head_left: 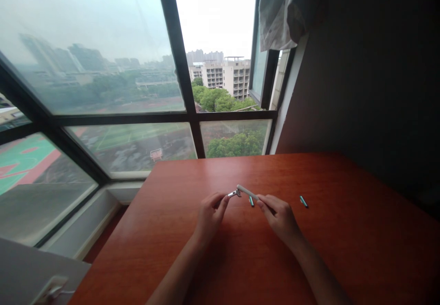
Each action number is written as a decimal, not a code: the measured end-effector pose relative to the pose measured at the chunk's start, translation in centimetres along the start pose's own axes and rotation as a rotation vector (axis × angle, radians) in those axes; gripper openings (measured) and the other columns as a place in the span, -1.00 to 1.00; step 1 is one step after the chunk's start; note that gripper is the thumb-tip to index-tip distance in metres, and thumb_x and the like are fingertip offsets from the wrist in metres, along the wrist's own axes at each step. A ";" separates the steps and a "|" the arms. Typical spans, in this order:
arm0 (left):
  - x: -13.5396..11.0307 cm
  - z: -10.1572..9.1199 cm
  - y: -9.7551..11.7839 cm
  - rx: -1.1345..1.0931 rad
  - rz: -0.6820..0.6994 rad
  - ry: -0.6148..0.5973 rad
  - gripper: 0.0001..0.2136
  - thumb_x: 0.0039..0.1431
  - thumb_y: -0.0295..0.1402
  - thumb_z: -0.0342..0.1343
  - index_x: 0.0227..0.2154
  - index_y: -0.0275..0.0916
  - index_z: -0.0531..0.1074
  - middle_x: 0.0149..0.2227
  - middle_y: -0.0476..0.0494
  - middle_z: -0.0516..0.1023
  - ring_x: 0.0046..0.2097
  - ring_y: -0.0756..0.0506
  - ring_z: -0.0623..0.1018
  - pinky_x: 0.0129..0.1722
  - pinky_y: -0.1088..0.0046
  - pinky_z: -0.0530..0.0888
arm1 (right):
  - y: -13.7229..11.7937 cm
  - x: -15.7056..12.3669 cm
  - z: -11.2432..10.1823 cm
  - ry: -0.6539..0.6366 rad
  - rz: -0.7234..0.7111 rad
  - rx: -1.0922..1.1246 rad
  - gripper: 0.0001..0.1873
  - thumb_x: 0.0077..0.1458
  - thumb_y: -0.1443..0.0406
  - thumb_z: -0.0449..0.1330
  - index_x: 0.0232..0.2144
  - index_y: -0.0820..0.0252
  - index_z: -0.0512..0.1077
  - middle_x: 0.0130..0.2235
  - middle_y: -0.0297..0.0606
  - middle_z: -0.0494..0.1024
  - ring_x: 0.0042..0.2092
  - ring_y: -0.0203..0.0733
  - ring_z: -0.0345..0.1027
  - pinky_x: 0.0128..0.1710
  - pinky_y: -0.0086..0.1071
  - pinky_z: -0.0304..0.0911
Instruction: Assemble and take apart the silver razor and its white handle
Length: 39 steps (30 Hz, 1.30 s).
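Note:
My left hand [210, 213] pinches a small silver metal tool [234, 193] with a jaw-like end, perhaps a small wrench. In my right hand [279, 214] is a slim whitish rod [248, 191], tilted up to the left. The rod's far end is at the silver tool's jaws; whether they touch I cannot tell. Just under the rod, close to my right fingertips, lies a small teal and dark piece [251, 202] on the table. A similar teal piece [304, 201] lies farther right, apart from both hands. Both hands are held over the table's middle.
The reddish-brown wooden table [178, 181] has its far edge by large windows with dark frames [137, 119]. One window pane [259, 66] stands open, with a light cloth [278, 11] hanging beside it. A dark wall [360, 89] is on the right. A wall socket [53, 291] shows at lower left.

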<state>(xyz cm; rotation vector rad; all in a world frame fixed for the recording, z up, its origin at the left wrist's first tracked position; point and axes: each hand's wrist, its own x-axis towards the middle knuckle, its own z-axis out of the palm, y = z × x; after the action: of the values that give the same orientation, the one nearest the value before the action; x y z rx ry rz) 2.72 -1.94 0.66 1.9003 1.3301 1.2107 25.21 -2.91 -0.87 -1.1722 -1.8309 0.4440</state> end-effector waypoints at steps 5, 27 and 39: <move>0.1 0.0 0.0 -0.013 -0.001 0.008 -0.74 0.27 -0.23 0.02 -0.31 -0.28 0.54 -0.40 -0.10 0.54 -0.38 -0.06 0.44 -0.40 0.50 0.28 | 0.1 -0.1 0.0 -0.011 0.004 -0.003 -0.75 0.26 0.27 0.03 -0.20 0.19 0.50 -0.37 -0.22 0.53 -0.33 -0.16 0.42 -0.33 -0.39 0.24; 0.1 0.0 0.4 0.025 0.014 0.005 -0.70 0.26 -0.20 0.00 -0.31 -0.28 0.56 -0.41 -0.13 0.55 -0.38 -0.07 0.45 -0.39 0.49 0.32 | 0.2 -0.1 0.1 0.011 0.000 -0.029 -0.73 0.26 0.25 0.02 -0.20 0.18 0.51 -0.33 -0.18 0.57 -0.29 -0.12 0.45 -0.29 -0.36 0.30; 0.1 -0.1 0.4 0.049 0.014 0.000 -0.71 0.26 -0.22 0.01 -0.31 -0.28 0.56 -0.42 -0.12 0.54 -0.40 -0.05 0.43 -0.41 0.50 0.30 | 0.1 -0.1 0.2 0.002 -0.007 -0.046 -0.70 0.26 0.23 0.01 -0.20 0.19 0.52 -0.35 -0.18 0.56 -0.31 -0.12 0.45 -0.31 -0.36 0.31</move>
<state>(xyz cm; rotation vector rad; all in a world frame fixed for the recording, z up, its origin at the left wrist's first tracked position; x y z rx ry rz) 2.86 -2.02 1.04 1.9465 1.3603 1.1954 25.13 -2.86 -1.10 -1.1964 -1.8516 0.3978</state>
